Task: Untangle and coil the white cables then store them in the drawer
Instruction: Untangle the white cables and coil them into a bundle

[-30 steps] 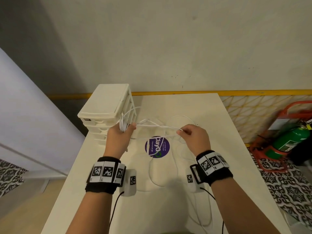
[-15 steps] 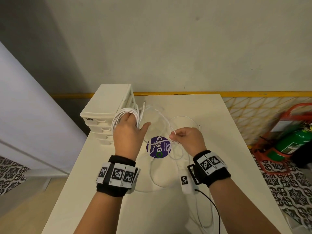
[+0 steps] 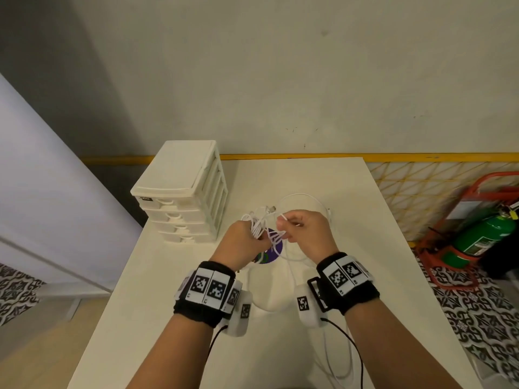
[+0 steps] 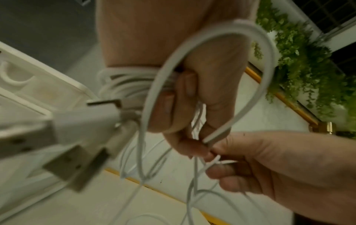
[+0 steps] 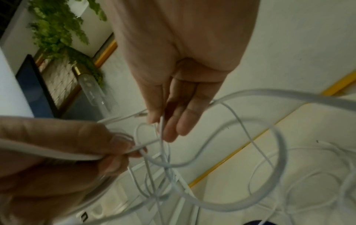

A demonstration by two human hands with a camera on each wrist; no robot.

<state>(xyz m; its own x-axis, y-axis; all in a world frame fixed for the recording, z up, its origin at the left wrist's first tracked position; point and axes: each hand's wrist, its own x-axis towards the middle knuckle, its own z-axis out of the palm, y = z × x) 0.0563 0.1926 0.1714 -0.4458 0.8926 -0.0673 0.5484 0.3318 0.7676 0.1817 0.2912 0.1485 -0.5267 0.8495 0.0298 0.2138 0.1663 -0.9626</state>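
Note:
My left hand [image 3: 259, 240] grips a bundle of coiled white cable [image 3: 256, 226] above the table's middle. In the left wrist view its fingers [image 4: 173, 97] curl round the coil [image 4: 127, 82], and a USB plug [image 4: 77, 137] hangs close to the camera. My right hand [image 3: 284, 229], just to the right, pinches a thin white strand [image 4: 213, 161] that runs out of the bundle. The right wrist view shows that strand [image 5: 163, 126] between thumb and fingers. More cable loops [image 3: 304, 198] lie loose on the table. The white drawer unit [image 3: 182, 192] stands at the back left with its drawers shut.
A purple round sticker [image 3: 271, 255] lies on the white table [image 3: 168, 318] under the hands. A green fire extinguisher [image 3: 477, 237] in a red stand sits on the floor to the right. The wall runs right behind the table.
My left hand has come away from the drawer unit toward the middle with the coil. The two hands have closed together, and the right now pinches a strand beside the bundle.

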